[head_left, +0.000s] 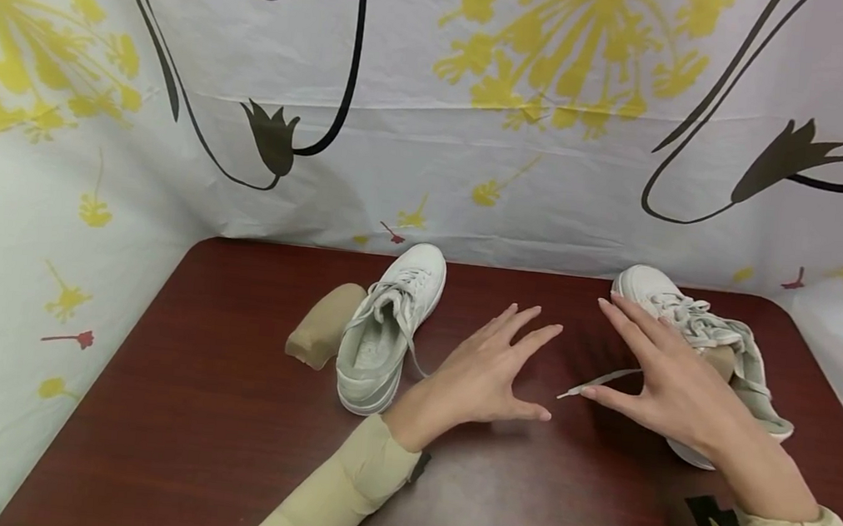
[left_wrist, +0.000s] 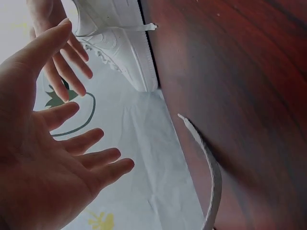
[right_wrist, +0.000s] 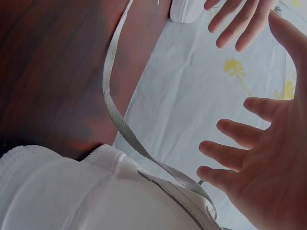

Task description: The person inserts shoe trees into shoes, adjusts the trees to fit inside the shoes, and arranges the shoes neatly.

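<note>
My left hand [head_left: 483, 373] hovers just right of a white lace-up sneaker [head_left: 375, 363], palm inward, fingers spread, holding nothing. My right hand [head_left: 688, 395] is raised in front of a second white sneaker [head_left: 641, 284] and hides part of it; its fingers are spread too, with nothing between them. From this right sneaker a loose shoelace [right_wrist: 112, 103] trails left onto the table, its tip near my right thumb in the head view. Another loose shoelace [left_wrist: 213, 177] hangs from the left sneaker. A tan shaped insert [head_left: 720, 360] shows in the right sneaker's opening.
Left of the left sneaker lies a similar tan insert [head_left: 324, 325] with a rounded end, touching or nearly touching the shoe. Everything stands on a dark red wooden table [head_left: 190, 410]. A white patterned cloth [head_left: 399, 169] hangs behind the far edge and at both sides.
</note>
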Demonstrator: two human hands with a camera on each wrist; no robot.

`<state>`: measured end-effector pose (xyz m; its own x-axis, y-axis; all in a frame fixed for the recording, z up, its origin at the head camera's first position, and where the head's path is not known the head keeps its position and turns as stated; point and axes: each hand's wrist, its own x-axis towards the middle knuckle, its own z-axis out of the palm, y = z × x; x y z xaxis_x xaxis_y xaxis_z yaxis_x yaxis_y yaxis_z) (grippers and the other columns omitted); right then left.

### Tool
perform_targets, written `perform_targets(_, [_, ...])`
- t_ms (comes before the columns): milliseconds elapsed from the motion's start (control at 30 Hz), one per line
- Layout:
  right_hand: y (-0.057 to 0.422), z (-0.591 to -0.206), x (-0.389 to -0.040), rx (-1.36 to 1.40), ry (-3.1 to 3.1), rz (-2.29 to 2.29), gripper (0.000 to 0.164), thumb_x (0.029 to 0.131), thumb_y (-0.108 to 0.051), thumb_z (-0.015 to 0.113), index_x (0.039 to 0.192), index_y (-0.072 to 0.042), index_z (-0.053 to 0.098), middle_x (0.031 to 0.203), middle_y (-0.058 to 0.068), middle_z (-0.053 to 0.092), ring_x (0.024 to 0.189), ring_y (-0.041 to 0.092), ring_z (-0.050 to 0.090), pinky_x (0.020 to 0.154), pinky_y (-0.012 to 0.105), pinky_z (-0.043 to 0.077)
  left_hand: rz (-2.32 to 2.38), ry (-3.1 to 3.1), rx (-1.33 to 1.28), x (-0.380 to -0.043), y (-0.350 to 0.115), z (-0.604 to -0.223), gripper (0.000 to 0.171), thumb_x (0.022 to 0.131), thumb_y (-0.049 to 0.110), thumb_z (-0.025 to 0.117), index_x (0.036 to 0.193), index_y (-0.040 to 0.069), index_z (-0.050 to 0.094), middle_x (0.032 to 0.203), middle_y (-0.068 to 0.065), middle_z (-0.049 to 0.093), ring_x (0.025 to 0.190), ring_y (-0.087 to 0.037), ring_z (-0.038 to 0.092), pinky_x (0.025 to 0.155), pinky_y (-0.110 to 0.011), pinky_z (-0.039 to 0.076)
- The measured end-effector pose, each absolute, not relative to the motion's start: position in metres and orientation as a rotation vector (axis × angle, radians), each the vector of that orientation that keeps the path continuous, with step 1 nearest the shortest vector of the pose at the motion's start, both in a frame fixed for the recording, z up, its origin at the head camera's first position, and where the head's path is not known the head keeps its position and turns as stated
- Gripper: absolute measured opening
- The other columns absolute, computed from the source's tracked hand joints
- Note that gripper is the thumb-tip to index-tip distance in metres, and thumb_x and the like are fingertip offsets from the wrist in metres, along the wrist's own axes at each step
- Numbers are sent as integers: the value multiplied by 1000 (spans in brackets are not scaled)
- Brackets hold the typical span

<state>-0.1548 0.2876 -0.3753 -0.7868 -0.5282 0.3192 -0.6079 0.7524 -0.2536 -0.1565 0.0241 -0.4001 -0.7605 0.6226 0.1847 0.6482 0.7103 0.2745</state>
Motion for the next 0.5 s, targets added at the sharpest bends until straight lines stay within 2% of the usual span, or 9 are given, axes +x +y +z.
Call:
perform_targets(200, [285,-374,-156,912,-2714,512,105,72,-41,87,158,-21,30,160,8,30,138,38,39,114,59,26,-523,-2812,-1047,-154,20,-398,104,72,61,81,156,27,31,161,-5,25,148,-30,25,117,-35,29])
perform_targets(500, [280,-370,-155,906,-2727,516,105,73,-43,86,158,-21,29,160,10,30,137,41,39,113,59,27,-520,-2751,-1080,-154,6,-389,101,73,61,80,155,23,33,160,-9,28,147,-34,26,120,-36,22])
